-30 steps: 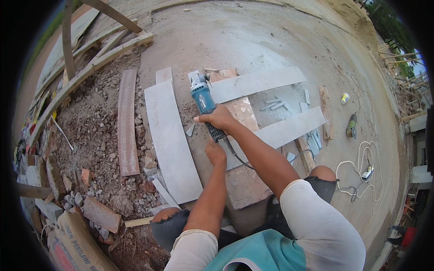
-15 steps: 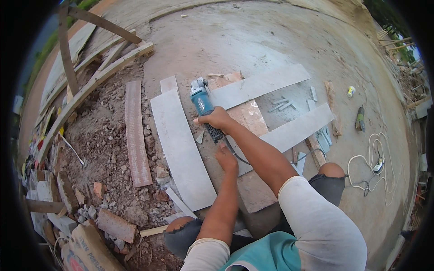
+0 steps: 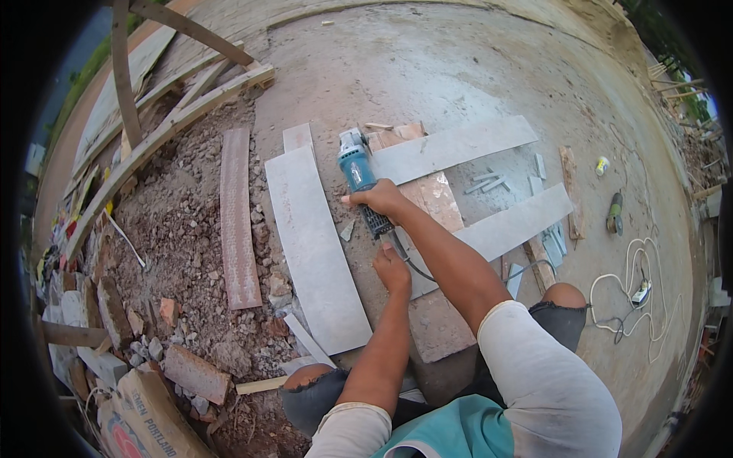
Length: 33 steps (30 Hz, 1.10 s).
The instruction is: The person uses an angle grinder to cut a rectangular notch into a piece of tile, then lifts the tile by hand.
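My right hand [image 3: 382, 198] grips a teal angle grinder [image 3: 357, 168] by its body, its head pointing away from me beside a long grey tile strip [image 3: 317, 244] lying on the ground. My left hand [image 3: 393, 267] is closed at the grinder's rear end, where the black cable [image 3: 416, 266] leaves it; I cannot tell whether it holds the cable. Under the grinder lies a reddish stone slab [image 3: 435, 198]. Two more grey tile strips [image 3: 450, 145] [image 3: 511, 223] lie to the right. My knees [image 3: 305, 382] are bent below.
Rubble and broken bricks [image 3: 183, 229] lie left, with a reddish plank [image 3: 238, 221] and timber formwork [image 3: 168, 130]. A cement sack [image 3: 145, 416] sits lower left. A white cable coil with a socket [image 3: 637, 294] lies right, near small tile offcuts [image 3: 489, 183].
The camera view has shifted slightly, so the scene sits lower and to the right. My left hand has drawn a little closer to the grinder's rear. The grinder stays in my right hand.
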Tool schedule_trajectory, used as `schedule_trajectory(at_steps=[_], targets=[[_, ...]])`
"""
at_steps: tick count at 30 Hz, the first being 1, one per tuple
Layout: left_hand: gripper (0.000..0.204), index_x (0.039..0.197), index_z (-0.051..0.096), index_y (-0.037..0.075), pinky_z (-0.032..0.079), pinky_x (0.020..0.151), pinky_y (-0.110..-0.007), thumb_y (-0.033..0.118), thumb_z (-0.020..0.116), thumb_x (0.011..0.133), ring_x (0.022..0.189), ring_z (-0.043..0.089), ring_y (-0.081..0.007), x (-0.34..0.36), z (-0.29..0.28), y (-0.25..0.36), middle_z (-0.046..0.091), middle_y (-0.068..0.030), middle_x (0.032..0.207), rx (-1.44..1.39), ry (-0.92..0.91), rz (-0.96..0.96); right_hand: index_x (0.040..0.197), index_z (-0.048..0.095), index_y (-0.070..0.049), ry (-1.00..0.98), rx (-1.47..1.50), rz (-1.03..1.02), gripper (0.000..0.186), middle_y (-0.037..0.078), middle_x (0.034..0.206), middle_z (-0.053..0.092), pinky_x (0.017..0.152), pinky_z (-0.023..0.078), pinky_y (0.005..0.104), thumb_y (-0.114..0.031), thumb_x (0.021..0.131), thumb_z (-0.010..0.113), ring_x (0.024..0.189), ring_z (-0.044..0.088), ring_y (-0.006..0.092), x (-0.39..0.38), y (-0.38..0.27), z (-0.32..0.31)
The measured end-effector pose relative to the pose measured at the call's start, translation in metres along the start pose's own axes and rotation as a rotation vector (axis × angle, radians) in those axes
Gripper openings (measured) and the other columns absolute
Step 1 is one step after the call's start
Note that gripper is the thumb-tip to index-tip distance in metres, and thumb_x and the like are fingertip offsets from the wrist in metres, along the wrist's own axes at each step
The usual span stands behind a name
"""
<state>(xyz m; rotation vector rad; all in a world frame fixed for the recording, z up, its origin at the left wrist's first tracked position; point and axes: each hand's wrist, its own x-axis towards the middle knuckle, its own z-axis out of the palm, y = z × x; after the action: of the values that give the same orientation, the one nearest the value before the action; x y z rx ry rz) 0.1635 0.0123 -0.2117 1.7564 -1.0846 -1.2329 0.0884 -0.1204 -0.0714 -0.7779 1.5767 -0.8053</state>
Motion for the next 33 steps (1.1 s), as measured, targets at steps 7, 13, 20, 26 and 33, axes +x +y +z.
schedule_trajectory(at_steps=[7, 13, 20, 26, 33], targets=[[0.047, 0.102, 0.062, -0.012, 0.045, 0.077, -0.042, 0.03, 0.041, 0.103, 0.078, 0.059, -0.0286, 0.0, 0.005, -0.002, 0.065, -0.0213, 0.087, 0.082, 0.143, 0.116, 0.091, 0.066, 0.008, -0.008, 0.028, 0.008, 0.056, 0.016, 0.089, 0.066, 0.065, 0.051, 0.0344, -0.033, 0.062, 0.09, 0.074, 0.064, 0.0223, 0.001, 0.0, -0.001], [0.045, 0.095, 0.062, -0.01, 0.043, 0.073, -0.041, 0.03, 0.042, 0.103, 0.074, 0.054, -0.0234, 0.002, 0.005, -0.004, 0.061, -0.0163, 0.08, 0.078, 0.142, 0.099, 0.094, 0.064, 0.01, -0.008, 0.016, 0.009, 0.058, 0.017, 0.089, 0.066, 0.065, 0.051, 0.0347, -0.032, 0.063, 0.089, 0.074, 0.064, 0.0226, 0.0, -0.002, -0.001], [0.045, 0.098, 0.061, -0.009, 0.043, 0.072, -0.039, 0.031, 0.042, 0.103, 0.074, 0.053, -0.0211, 0.002, 0.006, -0.005, 0.06, -0.0139, 0.08, 0.06, 0.137, 0.098, 0.096, 0.064, 0.008, -0.019, -0.004, 0.015, 0.054, 0.015, 0.087, 0.065, 0.062, 0.05, 0.0339, -0.03, 0.066, 0.088, 0.071, 0.062, 0.0213, 0.0, 0.0, -0.003], [0.051, 0.117, 0.061, -0.006, 0.04, 0.094, -0.049, 0.038, 0.04, 0.102, 0.104, 0.053, -0.0465, 0.001, 0.0, 0.001, 0.057, -0.0304, 0.109, -0.003, 0.027, 0.029, 0.095, 0.064, 0.007, -0.027, 0.027, 0.032, 0.053, 0.015, 0.087, 0.065, 0.062, 0.05, 0.0336, -0.03, 0.066, 0.088, 0.071, 0.062, 0.021, -0.011, -0.003, -0.004], [0.041, 0.095, 0.062, -0.009, 0.041, 0.074, -0.051, 0.029, 0.045, 0.1, 0.082, 0.058, -0.0468, -0.007, -0.003, 0.015, 0.061, -0.0308, 0.09, -0.091, 0.042, 0.062, 0.093, 0.065, 0.011, -0.002, -0.003, 0.048, 0.055, 0.018, 0.089, 0.067, 0.064, 0.052, 0.0352, -0.03, 0.064, 0.089, 0.074, 0.065, 0.023, -0.027, -0.003, -0.007]])
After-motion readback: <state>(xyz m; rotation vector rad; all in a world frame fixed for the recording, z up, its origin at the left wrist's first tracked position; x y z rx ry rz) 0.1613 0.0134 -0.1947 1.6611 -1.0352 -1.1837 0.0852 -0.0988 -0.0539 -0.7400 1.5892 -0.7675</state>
